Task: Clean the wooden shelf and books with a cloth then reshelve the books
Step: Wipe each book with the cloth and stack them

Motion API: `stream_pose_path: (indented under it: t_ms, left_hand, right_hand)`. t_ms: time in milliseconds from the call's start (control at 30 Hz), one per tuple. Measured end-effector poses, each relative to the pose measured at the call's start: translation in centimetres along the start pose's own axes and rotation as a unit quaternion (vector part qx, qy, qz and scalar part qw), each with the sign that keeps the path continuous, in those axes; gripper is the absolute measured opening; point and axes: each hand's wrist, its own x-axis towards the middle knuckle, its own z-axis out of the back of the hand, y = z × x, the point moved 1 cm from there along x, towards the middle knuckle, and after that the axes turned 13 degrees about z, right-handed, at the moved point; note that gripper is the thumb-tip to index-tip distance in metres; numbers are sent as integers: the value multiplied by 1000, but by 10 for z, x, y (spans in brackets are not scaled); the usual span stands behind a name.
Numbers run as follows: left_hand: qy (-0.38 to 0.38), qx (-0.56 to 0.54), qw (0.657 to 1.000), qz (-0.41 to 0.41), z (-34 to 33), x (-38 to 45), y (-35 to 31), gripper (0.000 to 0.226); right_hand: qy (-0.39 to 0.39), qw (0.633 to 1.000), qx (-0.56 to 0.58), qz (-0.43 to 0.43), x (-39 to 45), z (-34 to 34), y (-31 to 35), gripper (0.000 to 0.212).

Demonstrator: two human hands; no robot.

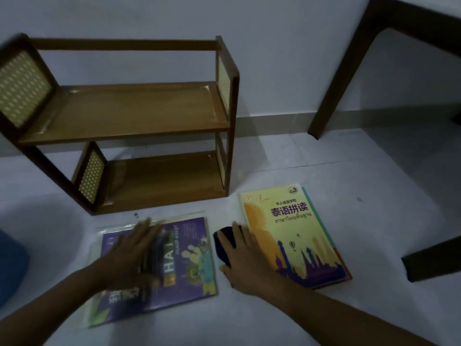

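Observation:
A two-tier wooden shelf (129, 113) with woven side panels stands bare on the floor against the wall. In front of it lies a purple book (189, 265) on a small stack; my left hand (132, 253) rests flat on its cover, fingers straight and blurred. To the right lies a yellow book (296, 236) on another stack. Between the stacks sits a dark cloth (224, 242), and my right hand (245, 260) lies over it with fingers extended toward the yellow book's edge.
A dark wooden table leg (334, 96) stands at the right by the wall, and another dark leg or bar (434, 260) lies low at the far right. Something blue (10, 268) shows at the left edge. The floor is pale tile.

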Motion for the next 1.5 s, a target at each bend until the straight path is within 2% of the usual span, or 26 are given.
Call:
stream_pose_path:
  t_ms: [67,133,200,267,333,400,467,533,567,600,633,700,767,800,867,967,1033,1067,1100,1167,1233,1267,1300,1367,1467,1500]
  left_hand:
    - [47,30,997,57,-7,-17,45,155]
    - [82,34,993,78,-15,-30,72,157]
    - [97,19,993,67,-26,-41,92,155]
    - [74,-3,996,48,-40,-43,103,151]
    - [31,-10,999,27,-51,-43,109,146]
    - [9,-22,1000,19,-58,-45,116,145]
    - [-19,-31,999,10,-59,-45,118,143]
    - [-22,-29,999,0,-58,-47,120,139]
    - [-25,-35,999,2,-61,-47,121,136]
    - [-33,-40,999,3,-63,-47,122,133]
    - [-39,-43,998,3,-63,-48,122,132]
    - [-36,-60,997,12,-66,-51,122,138]
    - [-54,-88,994,20,-74,-52,117,140]
    - [-63,-97,993,19,-74,-52,114,140]
    - [-75,-104,992,13,-74,-52,114,141]
    - [-97,-111,989,-5,-75,-52,118,141]
    - [-107,-106,989,-6,-74,-53,118,140]
    - [-108,-100,989,1,-72,-54,116,140]
    - [-100,-94,990,10,-70,-55,114,141]
    - [-75,-88,993,30,-66,-54,109,142]
    - [-67,-68,995,37,-62,-52,106,141]
    - [-58,-58,996,37,-61,-51,105,142]
    - [-46,-55,997,39,-62,-50,107,143]
    - [-42,-56,997,36,-61,-48,106,145]
    - [-45,-30,998,40,-58,-46,108,144]
    - [-38,-15,998,45,-58,-45,109,145]
  right_hand:
    - [6,998,-64,-15,14,-10,1,82]
    - [-79,994,27,-67,32,4,-6,59]
    - [-166,975,107,-100,54,22,-3,41]
    - [-198,965,142,-95,66,23,7,39]
    - [-162,972,154,-69,68,3,32,44]
    - [-109,987,114,-6,61,-22,74,50]
    - [-52,985,113,120,50,-37,121,56]
    - [14,948,96,302,47,-46,159,57]
    - [25,930,47,363,54,-46,165,52]
    - [6,926,9,378,68,-42,162,47]
    - [-30,940,-13,340,88,-36,153,44]
    - [-83,983,-9,166,129,-21,132,46]
    - [-109,994,33,4,153,-8,117,52]
    - [-105,993,42,-31,157,-6,122,55]
    - [-88,995,31,18,150,-16,155,58]
    - [-1,973,85,214,114,-45,214,56]
    - [32,949,100,297,113,-43,216,49]
    - [12,952,77,296,121,-38,204,48]
    - [-19,963,67,259,131,-33,185,49]
    - [-64,989,68,116,144,-15,133,55]
    - [-102,993,54,-26,141,0,86,53]
    - [-101,992,48,-63,132,2,78,49]
    - [-102,993,20,-59,121,-1,87,45]
    - [-96,994,-28,44,89,-21,119,48]
    - [22,958,-3,285,56,-36,150,47]
    - [49,952,17,303,54,-30,145,49]
